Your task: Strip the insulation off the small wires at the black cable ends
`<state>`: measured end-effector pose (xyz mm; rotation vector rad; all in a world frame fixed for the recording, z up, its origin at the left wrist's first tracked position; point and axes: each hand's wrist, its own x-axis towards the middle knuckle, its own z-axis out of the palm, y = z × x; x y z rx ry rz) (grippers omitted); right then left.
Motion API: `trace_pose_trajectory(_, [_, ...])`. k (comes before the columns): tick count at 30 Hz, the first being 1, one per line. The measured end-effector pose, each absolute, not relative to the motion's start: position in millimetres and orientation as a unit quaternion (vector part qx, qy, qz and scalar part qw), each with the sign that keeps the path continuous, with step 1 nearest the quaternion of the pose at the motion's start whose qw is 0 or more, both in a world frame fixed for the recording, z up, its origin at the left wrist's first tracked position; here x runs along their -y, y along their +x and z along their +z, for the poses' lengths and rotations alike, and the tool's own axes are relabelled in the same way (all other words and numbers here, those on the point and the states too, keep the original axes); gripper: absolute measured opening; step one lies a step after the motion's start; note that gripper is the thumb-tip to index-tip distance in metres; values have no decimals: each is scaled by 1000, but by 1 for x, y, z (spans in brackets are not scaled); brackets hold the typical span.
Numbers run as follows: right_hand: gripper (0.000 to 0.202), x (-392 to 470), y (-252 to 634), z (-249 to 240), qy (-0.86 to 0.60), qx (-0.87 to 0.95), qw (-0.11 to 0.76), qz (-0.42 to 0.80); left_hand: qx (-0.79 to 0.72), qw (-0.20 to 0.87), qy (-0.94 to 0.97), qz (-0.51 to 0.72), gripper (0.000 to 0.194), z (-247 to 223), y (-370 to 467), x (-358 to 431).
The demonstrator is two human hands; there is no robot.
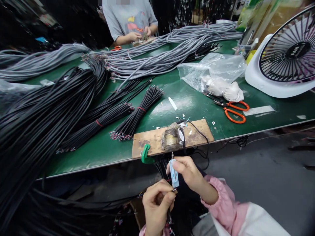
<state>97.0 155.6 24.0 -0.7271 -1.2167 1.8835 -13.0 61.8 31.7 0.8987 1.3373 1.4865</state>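
In front of the table edge, my right hand (189, 171) grips a light blue plastic piece (174, 175) with a metal tip (172, 155) pointing up toward the board. My left hand (157, 204) pinches the end of a dark cable (169, 217) right below the blue piece. The cable end and the blue piece's lower end meet or nearly meet; I cannot tell if they are joined. Just beyond my hands, a wooden board (150, 141) carries a round, crusted metal-mesh device (171, 137). A green clamp (146, 154) sits at the board's front edge.
Black cable bundles (141, 113) and long grey cables (152, 60) cover the table's left and back. Orange-handled scissors (235, 111), a plastic bag (214, 67) and a white fan (268, 73) stand right. Across the table, a person in a grey shirt (130, 19) handles small parts.
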Motion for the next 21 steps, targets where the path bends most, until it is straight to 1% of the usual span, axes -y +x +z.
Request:
trace_pose_trajectory(6, [56,-151,94,15,-247,408,383,791,-544,458,380,591,26,25,-17,-61])
trace_pose_trajectory(10, [56,-150,93,14,-233,395,381,803,-548,455,381,590,29,24,-17,-61])
trace_pose_trajectory(14, [56,-151,94,17,-229,386,381,808,-550,476,355,588,32,26,-13,-63])
trace_pose_trajectory(21, [67,-139,91,2,-262,345,379,818,-559,474,326,597,33,29,-8,-62])
